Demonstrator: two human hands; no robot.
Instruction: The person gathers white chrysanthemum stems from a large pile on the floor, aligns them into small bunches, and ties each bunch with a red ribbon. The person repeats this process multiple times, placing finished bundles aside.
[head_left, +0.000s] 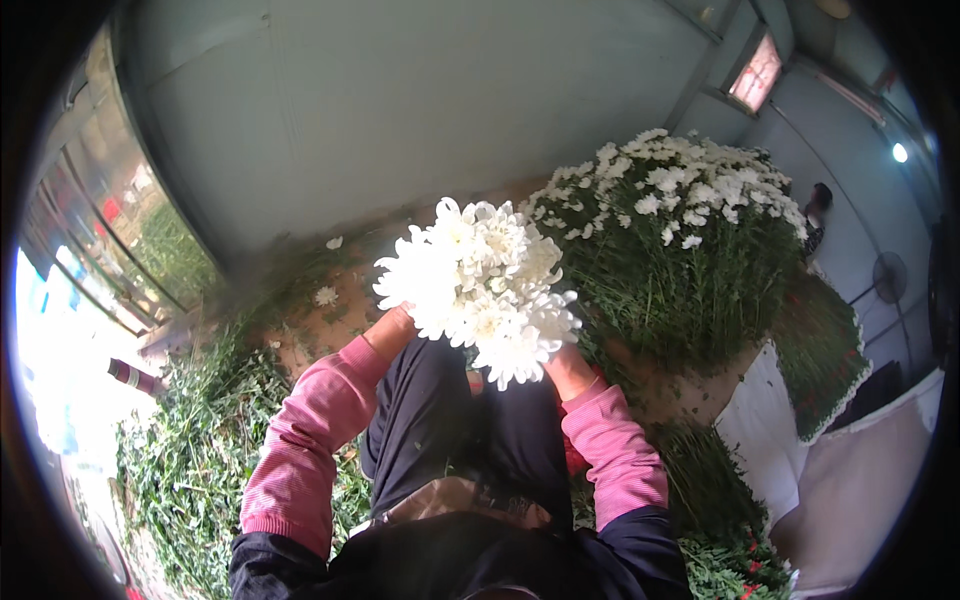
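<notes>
A bunch of white chrysanthemums (487, 285) is held up over my knees, its blooms facing the camera. Its stems are hidden beneath the flower heads. My left hand (405, 319) reaches under the bunch from the left, and only its edge and wrist show. From the right, my right hand (562, 364) goes in below the lower blooms. The fingers of both hands are covered by the petals. Pink sleeve covers (311, 435) are on both forearms.
A large stack of white chrysanthemums (675, 195) stands ahead to the right. Cut leaves and stems (202, 457) cover the floor at left. White sheeting (765, 427) and more green stems (697, 472) lie at right. A person (816, 214) and a fan (889, 276) are farther back.
</notes>
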